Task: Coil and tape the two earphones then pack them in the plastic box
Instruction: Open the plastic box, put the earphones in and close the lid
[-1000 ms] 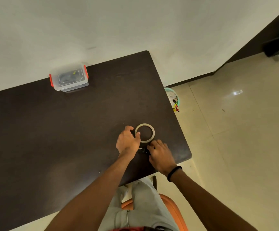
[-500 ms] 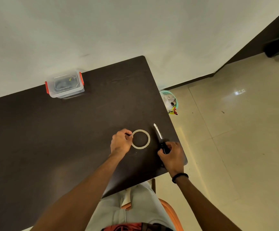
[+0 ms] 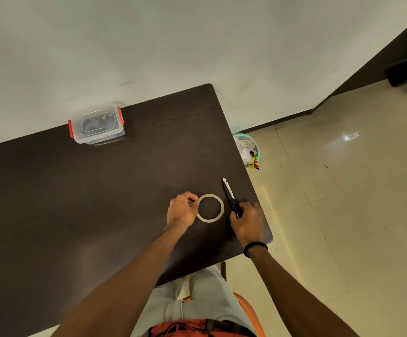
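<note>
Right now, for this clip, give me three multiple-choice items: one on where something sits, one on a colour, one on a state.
1. Where does the tape ring lie?
A. between the two hands on the table
B. inside the plastic box
C. on the floor

2. What colour are the clips on the plastic box?
A. blue
B. red
C. yellow

3. What is the right hand doing?
A. resting flat and empty
B. lifting the box lid
C. gripping the black handle of the knife

Answers:
1 A: the ring lies flat on the dark table, with the left hand at its left edge and the right hand to its right.
2 B: both side clips show red.
3 C: the fingers curl round the handle and the blade points away across the table.
</note>
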`<state>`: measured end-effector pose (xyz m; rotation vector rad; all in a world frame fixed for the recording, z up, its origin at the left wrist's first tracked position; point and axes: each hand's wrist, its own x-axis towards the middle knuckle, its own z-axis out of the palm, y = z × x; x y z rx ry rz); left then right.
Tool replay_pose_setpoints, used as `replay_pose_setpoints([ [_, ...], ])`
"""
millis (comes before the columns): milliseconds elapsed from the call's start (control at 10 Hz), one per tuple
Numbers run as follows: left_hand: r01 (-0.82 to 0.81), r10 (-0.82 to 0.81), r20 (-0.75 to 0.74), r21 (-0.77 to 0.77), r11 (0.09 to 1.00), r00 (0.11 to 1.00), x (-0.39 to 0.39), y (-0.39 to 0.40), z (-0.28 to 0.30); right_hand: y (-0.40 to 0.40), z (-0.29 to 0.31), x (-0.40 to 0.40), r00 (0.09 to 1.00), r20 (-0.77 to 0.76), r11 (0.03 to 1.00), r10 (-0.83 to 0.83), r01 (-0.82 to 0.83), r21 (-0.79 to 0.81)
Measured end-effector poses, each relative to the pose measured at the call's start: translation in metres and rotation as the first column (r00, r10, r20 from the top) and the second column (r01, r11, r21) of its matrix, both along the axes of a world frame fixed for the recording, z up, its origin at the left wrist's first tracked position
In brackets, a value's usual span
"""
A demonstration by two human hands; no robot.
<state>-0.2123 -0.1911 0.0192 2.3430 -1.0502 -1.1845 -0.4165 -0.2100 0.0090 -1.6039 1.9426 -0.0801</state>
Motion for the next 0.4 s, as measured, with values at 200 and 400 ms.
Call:
replay_pose_setpoints([
  [200,-0.131,0.131,-0.029,0.005,0.991,0.991,0.026,0.014,0.009,0.002,0.004,-0.004,0.999,-0.014,0.993,0.032,-0.034,-0.114],
  [400,-0.259,0.259,0.010,0.033,0.965,0.966,0.088,0.059,0.026,-0.001,0.019,0.005,0.984,-0.036,0.960,0.176,-0.180,-0.216],
])
